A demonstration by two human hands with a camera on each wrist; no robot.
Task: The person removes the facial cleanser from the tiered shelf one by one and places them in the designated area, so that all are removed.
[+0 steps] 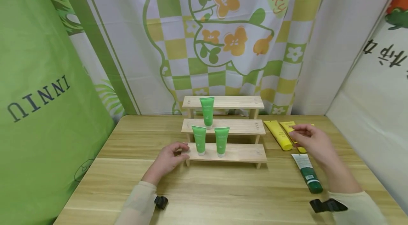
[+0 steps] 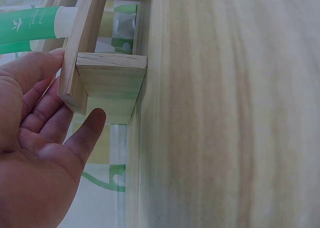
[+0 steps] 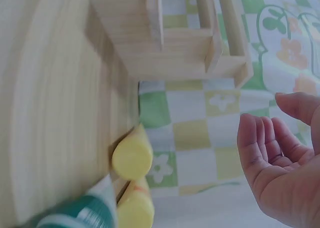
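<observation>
A three-tier wooden display stand point(image 1: 240, 152) holds three green squeeze tubes: two on the lowest tier, including the right-hand green tube point(image 1: 221, 142), and one upper green tube point(image 1: 207, 111) on the middle tier. My left hand point(image 1: 169, 158) holds the left end of the lowest tier; in the left wrist view its thumb and fingers lie about the board end point(image 2: 70, 86), little finger stretched out below. My right hand point(image 1: 315, 143) hovers over the yellow tubes on the right, fingers loosely bent with nothing between them. It partly covers one yellow tube point(image 1: 288, 126).
Another yellow tube point(image 1: 278, 134) lies right of the stand. Nearer me lies a dark green and white tube point(image 1: 308, 173). Patterned curtains point(image 1: 178, 51) hang behind the wooden table point(image 1: 220, 193), with a green cloth point(image 1: 47, 129) at left and a white one point(image 1: 376, 119) at right.
</observation>
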